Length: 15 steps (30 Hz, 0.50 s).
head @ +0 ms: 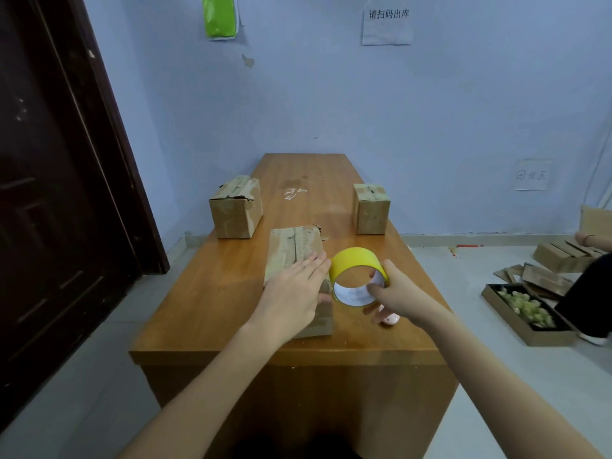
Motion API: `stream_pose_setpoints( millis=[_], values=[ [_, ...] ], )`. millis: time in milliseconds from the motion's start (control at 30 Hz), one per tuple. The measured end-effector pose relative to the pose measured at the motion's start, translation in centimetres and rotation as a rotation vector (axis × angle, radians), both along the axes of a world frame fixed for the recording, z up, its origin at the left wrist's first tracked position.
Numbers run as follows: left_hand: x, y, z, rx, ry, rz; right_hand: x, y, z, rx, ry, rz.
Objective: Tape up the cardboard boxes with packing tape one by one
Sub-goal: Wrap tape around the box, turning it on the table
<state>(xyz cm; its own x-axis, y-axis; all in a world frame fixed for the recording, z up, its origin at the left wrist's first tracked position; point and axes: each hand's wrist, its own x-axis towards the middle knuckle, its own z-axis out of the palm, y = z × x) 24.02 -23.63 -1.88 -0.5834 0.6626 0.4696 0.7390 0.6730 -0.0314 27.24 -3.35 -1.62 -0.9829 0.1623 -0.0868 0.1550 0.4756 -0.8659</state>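
A cardboard box [293,250] lies near the front of the wooden table [212,303], its top flaps meeting in a seam. My left hand [294,293] rests flat on its top with straight fingers. My right hand [394,293] grips a roll of yellow packing tape [356,261] just right of the box, the thumb inside the white core. Two more cardboard boxes stand farther back, one at the left edge [236,208] and one at the right edge [371,208], both with old tape on top.
A small pink object [390,319] lies on the table under my right hand. On the floor at right are a tray of greenish bits [526,313], flattened cardboard [546,276] and another person's arm and leg [592,293]. A dark door [59,193] stands left.
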Motion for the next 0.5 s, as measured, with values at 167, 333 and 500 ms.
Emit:
stream_pose_setpoints(
  millis=[167, 333, 500],
  values=[
    [1.2, -0.9, 0.9, 0.304, 0.051, 0.0, -0.4, -1.8, -1.1, -0.426, 0.19, -0.105],
    [1.6, -0.6, 0.1, 0.458, 0.003, -0.029, -0.9, -3.5, -0.9, -0.428, 0.17, -0.052],
    [1.3, -1.4, -1.3, 0.693, -0.183, -0.038, -0.7, -2.8, -0.1, -0.361, 0.247, -0.096]
  ],
)
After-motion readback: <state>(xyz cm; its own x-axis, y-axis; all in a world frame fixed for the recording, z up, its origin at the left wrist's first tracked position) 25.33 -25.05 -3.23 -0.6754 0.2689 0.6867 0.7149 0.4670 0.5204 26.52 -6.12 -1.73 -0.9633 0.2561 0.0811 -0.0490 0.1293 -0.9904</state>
